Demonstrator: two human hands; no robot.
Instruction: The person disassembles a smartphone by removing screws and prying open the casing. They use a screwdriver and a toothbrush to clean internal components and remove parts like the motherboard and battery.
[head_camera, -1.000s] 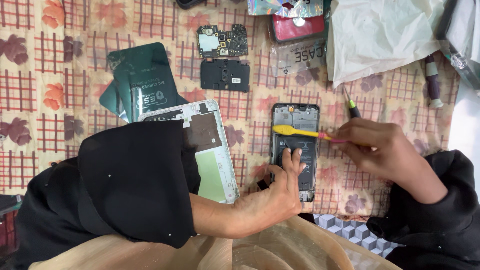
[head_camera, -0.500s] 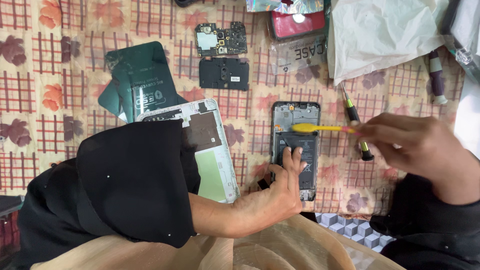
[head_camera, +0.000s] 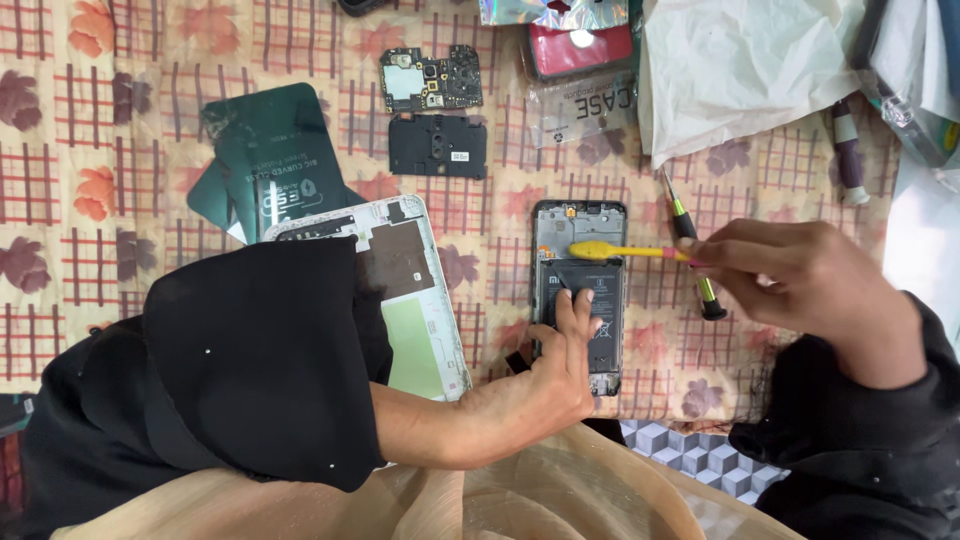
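An opened phone (head_camera: 580, 225) lies back-up on the patterned cloth, its black battery (head_camera: 602, 320) exposed. My left hand (head_camera: 548, 372) rests on the phone's lower part, fingers pressing on the battery. My right hand (head_camera: 800, 285) pinches the end of a yellow plastic pry tool (head_camera: 610, 250). The tool's flat tip lies over the phone's upper part, just above the battery. A screwdriver with a green and black handle (head_camera: 690, 240) lies on the cloth next to my right hand.
A white phone back shell (head_camera: 405, 285) lies left of the phone. Dark glass panels (head_camera: 265, 160) sit further left. A circuit board (head_camera: 430, 78) and black cover plate (head_camera: 437, 146) lie at the top, with a red case (head_camera: 580, 45), white paper (head_camera: 740, 70) and another tool (head_camera: 848, 150).
My right hand has drawn to the right, and the yellow tool's tip has slid right and up across the phone. My left hand stays on the battery.
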